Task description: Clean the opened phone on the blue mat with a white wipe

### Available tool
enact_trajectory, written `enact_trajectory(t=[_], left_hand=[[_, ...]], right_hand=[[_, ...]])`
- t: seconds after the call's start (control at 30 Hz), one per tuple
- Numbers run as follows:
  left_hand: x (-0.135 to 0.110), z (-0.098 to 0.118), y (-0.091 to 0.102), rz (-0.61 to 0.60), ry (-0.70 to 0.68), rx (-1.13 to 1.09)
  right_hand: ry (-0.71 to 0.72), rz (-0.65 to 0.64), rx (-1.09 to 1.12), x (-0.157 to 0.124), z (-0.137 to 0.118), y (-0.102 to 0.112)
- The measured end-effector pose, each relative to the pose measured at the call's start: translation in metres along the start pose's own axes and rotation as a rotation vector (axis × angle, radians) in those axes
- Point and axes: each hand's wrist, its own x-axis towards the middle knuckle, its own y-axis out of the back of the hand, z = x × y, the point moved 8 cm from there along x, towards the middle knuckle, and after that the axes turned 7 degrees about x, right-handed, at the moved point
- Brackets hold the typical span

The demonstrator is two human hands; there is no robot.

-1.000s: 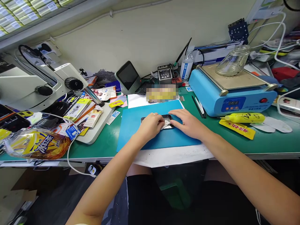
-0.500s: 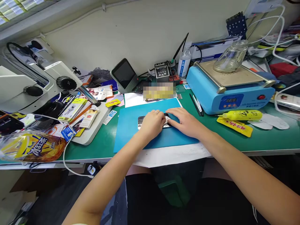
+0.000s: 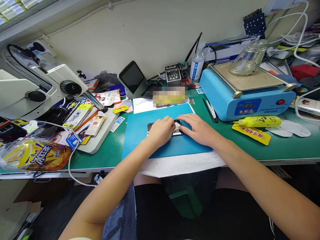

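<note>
A dark smartphone (image 3: 178, 132) lies flat across the blue mat (image 3: 137, 146), mostly covered by my hands. My left hand (image 3: 162, 131) is closed, its fingers pinching a small white wipe (image 3: 177, 125) pressed onto the phone. Part of the phone shows to the left of that hand. At the phone's right end, my right hand (image 3: 197, 129) grips it, with the thumb near the wipe and the index finger along the far edge. The palm side of both hands is hidden.
A blue heating machine (image 3: 225, 96) with a glass jar (image 3: 248, 58) stands at right, a yellow bottle (image 3: 261, 121) before it. Tweezers (image 3: 210, 110) lie beside the mat. At left are a microscope arm (image 3: 67, 83), clutter and an iced tea bottle (image 3: 37, 155). A soldering station (image 3: 173, 75) stands behind.
The left hand has shifted slightly left, and more of the white wipe and the phone shows between the hands. The right hand stays nearly in place.
</note>
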Motion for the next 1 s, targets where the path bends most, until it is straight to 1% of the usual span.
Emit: enact_trajectory(t=[0.03,0.17,0.2,0.23,0.3,0.43,0.5,0.57,0.73,0.8,0.83,0.9,1.0], left_hand=[[-0.001,-0.008,0.001,-0.003,0.014,0.011],[-0.012,-0.055,0.008,0.003,0.107,0.046],[-0.015,-0.062,0.009,0.004,0.118,0.053],[-0.017,-0.064,0.009,0.002,0.12,0.057],[-0.018,-0.054,0.008,-0.004,0.102,0.057],[-0.011,-0.011,0.003,-0.02,0.019,0.033],[-0.007,0.0,0.003,-0.027,-0.018,0.031],[-0.009,-0.006,0.004,-0.033,-0.023,0.039],[-0.036,-0.056,0.011,-0.04,0.064,0.066],[-0.044,-0.064,0.012,-0.044,0.068,0.066],[-0.045,-0.063,0.012,-0.044,0.061,0.063],[-0.043,-0.053,0.01,-0.043,0.03,0.052],[-0.028,-0.024,0.005,-0.03,-0.036,0.032]], right_hand=[[-0.002,0.001,0.0,0.0,0.0,0.0],[-0.014,-0.001,0.003,0.0,0.0,0.001],[-0.015,-0.001,0.005,0.0,0.0,0.001],[-0.016,0.001,0.006,0.0,-0.001,0.001],[-0.015,0.007,0.012,0.0,0.0,0.001],[-0.015,0.009,0.023,0.001,0.002,0.0],[-0.028,0.007,0.024,0.001,0.004,0.0],[-0.041,0.012,0.025,0.001,0.006,0.001],[-0.036,0.01,0.025,0.002,0.005,0.001],[-0.037,0.011,0.026,0.002,0.004,0.001],[-0.041,0.013,0.027,0.002,0.004,0.001],[-0.053,0.024,0.034,0.002,0.005,0.001],[-0.067,0.05,0.048,0.002,0.006,0.003]])
